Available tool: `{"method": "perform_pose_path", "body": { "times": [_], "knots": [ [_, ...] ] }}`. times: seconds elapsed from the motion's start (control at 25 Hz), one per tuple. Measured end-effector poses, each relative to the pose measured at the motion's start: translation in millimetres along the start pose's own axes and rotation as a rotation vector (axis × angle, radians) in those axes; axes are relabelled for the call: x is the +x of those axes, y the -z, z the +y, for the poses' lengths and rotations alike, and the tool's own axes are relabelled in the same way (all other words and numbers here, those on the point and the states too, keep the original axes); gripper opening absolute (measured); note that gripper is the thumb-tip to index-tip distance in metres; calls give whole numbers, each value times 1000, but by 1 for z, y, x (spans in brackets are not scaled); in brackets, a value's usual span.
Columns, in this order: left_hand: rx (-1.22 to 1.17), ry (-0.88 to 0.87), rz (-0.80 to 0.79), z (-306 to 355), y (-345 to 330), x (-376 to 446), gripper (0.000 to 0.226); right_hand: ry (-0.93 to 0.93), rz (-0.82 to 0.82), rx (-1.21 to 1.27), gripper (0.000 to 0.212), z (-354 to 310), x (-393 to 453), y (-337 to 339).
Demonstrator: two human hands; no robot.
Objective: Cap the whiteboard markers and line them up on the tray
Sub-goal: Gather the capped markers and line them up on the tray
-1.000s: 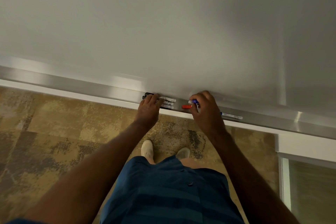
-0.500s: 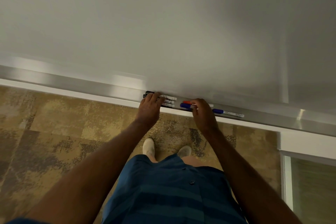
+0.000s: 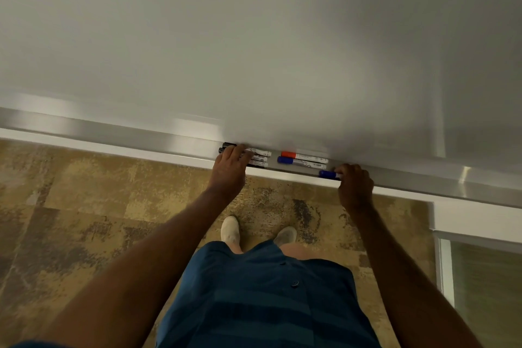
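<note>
left hand point(image 3: 230, 168) flat over black markers point(image 3: 261, 157), right hand point(image 3: 354, 186) pinching a blue marker point(image 3: 329, 174) on tray point(image 3: 141, 140)

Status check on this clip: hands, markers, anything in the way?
Left hand resting on the black markers. Right hand gripping a blue marker on the tray. Red marker and second blue marker capped, lying parallel. Nothing in the way.

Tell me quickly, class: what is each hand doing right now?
Left hand: fingers spread flat, resting on the black markers, not gripping.
Right hand: closed around a blue-capped marker.
</note>
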State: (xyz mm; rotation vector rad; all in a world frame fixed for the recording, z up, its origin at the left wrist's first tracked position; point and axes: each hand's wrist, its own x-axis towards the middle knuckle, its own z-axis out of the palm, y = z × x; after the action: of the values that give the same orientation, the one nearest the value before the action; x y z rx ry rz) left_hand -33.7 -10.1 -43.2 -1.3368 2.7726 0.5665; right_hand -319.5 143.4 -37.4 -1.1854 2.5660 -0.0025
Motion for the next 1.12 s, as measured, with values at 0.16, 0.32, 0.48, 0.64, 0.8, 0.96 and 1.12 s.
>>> {"method": "perform_pose_path", "body": {
  "times": [0.16,0.32,0.48,0.64,0.8,0.96,1.12],
  "knots": [
    [-7,1,21,1,-1,0,53,138,6,169,20,-42,-9,-3],
    [-21,1,7,0,-2,-1,55,123,142,507,23,-82,-29,-20],
    [-79,-9,57,-3,3,0,54,-79,220,515,36,-70,-22,-16],
    [-317,212,263,-11,8,-7,38,-62,143,511,36,-57,-17,-15],
    [-536,461,258,-24,14,1,35,-44,120,519,36,-69,-15,-17],
    [-566,469,189,-39,24,11,42,-31,61,509,36,-96,-16,-18],
    [-598,525,223,-68,35,9,47,-10,28,511,35,-131,-17,-22]
  ]
}}
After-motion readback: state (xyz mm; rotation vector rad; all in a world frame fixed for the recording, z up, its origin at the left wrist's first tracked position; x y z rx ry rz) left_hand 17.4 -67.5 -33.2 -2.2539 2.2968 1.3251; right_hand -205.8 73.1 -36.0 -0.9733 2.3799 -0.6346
